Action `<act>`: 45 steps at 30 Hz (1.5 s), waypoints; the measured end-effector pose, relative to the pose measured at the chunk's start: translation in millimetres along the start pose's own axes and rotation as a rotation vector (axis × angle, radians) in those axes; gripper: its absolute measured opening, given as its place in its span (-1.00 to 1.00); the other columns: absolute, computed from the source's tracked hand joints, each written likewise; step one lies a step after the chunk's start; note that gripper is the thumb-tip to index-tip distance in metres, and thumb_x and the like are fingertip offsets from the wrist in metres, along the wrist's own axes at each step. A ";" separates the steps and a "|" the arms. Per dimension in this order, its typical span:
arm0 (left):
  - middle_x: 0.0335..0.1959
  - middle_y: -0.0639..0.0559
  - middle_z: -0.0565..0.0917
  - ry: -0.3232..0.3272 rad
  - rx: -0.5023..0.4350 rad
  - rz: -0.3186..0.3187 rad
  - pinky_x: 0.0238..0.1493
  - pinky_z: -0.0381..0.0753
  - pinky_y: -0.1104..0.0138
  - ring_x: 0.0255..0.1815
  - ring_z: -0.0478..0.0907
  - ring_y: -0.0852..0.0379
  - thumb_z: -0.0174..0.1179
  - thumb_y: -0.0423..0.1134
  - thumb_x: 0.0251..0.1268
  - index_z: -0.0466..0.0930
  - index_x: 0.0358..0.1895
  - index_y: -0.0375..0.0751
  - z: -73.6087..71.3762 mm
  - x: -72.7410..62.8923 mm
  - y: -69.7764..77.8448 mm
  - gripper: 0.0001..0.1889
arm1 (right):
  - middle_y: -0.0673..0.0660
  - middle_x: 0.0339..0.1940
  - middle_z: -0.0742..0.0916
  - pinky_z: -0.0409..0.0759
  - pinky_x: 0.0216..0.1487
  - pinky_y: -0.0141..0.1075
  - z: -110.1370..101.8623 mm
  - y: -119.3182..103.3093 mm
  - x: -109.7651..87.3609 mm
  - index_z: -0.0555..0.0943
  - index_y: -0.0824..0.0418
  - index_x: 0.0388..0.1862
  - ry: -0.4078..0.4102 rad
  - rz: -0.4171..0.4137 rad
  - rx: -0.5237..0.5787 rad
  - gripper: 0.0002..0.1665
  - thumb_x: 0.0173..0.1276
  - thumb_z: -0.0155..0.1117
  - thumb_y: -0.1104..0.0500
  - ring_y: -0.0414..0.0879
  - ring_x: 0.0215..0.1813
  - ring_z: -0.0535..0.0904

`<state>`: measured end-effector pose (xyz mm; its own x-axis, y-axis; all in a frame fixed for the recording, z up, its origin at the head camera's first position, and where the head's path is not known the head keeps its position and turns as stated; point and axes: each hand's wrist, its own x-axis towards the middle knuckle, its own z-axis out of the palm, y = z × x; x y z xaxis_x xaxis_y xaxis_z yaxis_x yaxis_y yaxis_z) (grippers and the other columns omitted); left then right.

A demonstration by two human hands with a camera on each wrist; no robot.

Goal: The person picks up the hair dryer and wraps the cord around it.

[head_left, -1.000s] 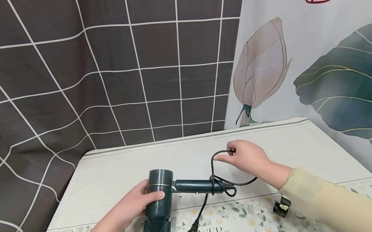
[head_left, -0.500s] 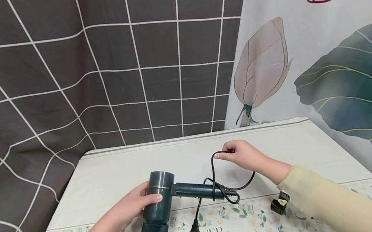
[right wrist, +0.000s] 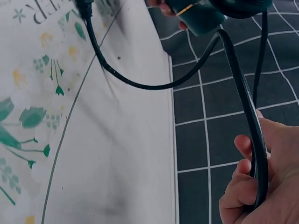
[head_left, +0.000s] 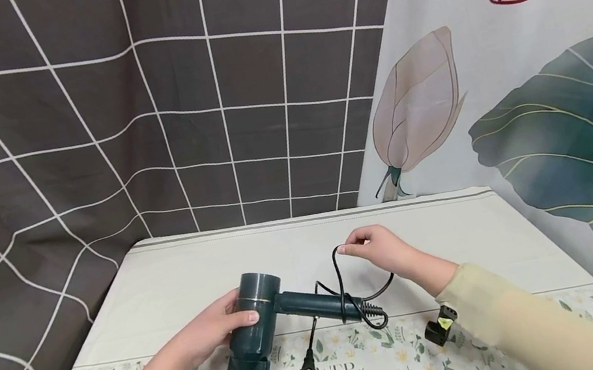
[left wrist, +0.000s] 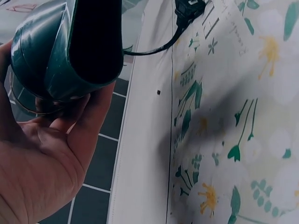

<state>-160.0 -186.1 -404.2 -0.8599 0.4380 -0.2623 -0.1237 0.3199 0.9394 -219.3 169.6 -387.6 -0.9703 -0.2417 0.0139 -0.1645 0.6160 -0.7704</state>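
Observation:
A dark green hair dryer is held above the table, its handle pointing right. My left hand grips the barrel from the left, thumb across the front; in the left wrist view the hand wraps around behind the nozzle. My right hand pinches the black cord to the right of the dryer. That cord loops around the handle's end. In the right wrist view the fingers curl around the cord. The plug hangs below the handle.
Under the dryer lies a table cover, plain white at the back and floral with lettering in front. A dark grid-patterned curtain stands behind, with a white printed curtain on the right.
My right hand has shifted slightly left with the cord, and the cord loop by the handle has changed shape. The dryer's handle end has dipped a little; my left hand keeps its grip.

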 end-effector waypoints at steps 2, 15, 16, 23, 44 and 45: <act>0.27 -0.31 0.50 -0.002 -0.016 0.010 0.12 0.49 -0.18 0.12 0.58 -0.15 0.24 -0.01 0.34 0.07 0.55 -0.24 0.4 -0.5 0.4 -0.17 | 0.00 -0.27 0.65 0.39 -0.23 -0.18 1.5 0.3 0.1 0.72 0.08 -0.29 0.010 0.015 0.004 -0.73 0.35 0.36 -0.10 -0.04 -0.24 0.43; 0.30 -0.27 0.46 0.081 -0.143 0.027 0.22 0.42 -0.11 0.16 0.54 -0.11 0.21 -0.03 0.36 0.01 0.56 -0.19 11.3 1.9 5.8 -0.18 | 0.03 -0.28 0.74 0.46 -0.28 -0.22 16.4 -0.5 -3.9 0.78 0.13 -0.25 0.005 -0.058 -0.157 -0.67 0.48 0.21 -0.05 -0.14 -0.35 0.49; 0.30 -0.26 0.46 0.095 -0.153 0.025 0.21 0.42 -0.10 0.16 0.53 -0.10 0.21 -0.03 0.35 0.02 0.55 -0.18 13.1 2.3 6.3 -0.19 | 0.03 -0.29 0.74 0.46 -0.28 -0.22 17.2 -2.3 -5.5 0.78 0.15 -0.27 0.000 -0.080 -0.156 -0.68 0.48 0.21 -0.01 -0.13 -0.35 0.49; 0.33 -0.23 0.44 0.194 -0.219 0.020 0.19 0.43 -0.08 0.16 0.54 -0.10 0.24 -0.02 0.33 0.05 0.53 -0.10 22.9 5.8 11.0 -0.20 | 0.02 -0.34 0.75 0.58 -0.20 -0.20 25.5 -0.2 -14.1 0.71 0.17 -0.32 0.014 -0.184 -0.258 -0.81 0.47 0.21 0.16 -0.12 -0.27 0.62; 0.32 -0.29 0.41 0.404 -0.181 -0.023 0.05 0.58 0.05 0.17 0.55 -0.13 0.29 0.07 0.30 0.03 0.50 -0.17 21.8 10.0 21.2 -0.14 | -0.19 -0.44 0.58 0.51 -0.40 -0.36 41.8 -16.1 -44.7 0.75 0.02 -0.22 0.144 -0.505 -0.595 -0.80 0.44 0.26 -0.02 -0.34 -0.45 0.44; 0.32 -0.29 0.42 0.413 -0.166 -0.029 0.05 0.59 0.06 0.17 0.55 -0.13 0.30 0.09 0.29 0.03 0.50 -0.17 21.7 10.3 20.3 -0.13 | -0.18 -0.43 0.59 0.52 -0.40 -0.36 41.4 -17.3 -45.4 0.75 0.03 -0.20 0.147 -0.519 -0.599 -0.82 0.44 0.27 0.01 -0.34 -0.44 0.45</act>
<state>-160.7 -156.9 -392.7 -0.9764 0.0478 -0.2106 -0.1996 0.1731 0.9645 -165.0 138.8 -401.3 -0.7504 -0.5321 0.3921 -0.6277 0.7596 -0.1704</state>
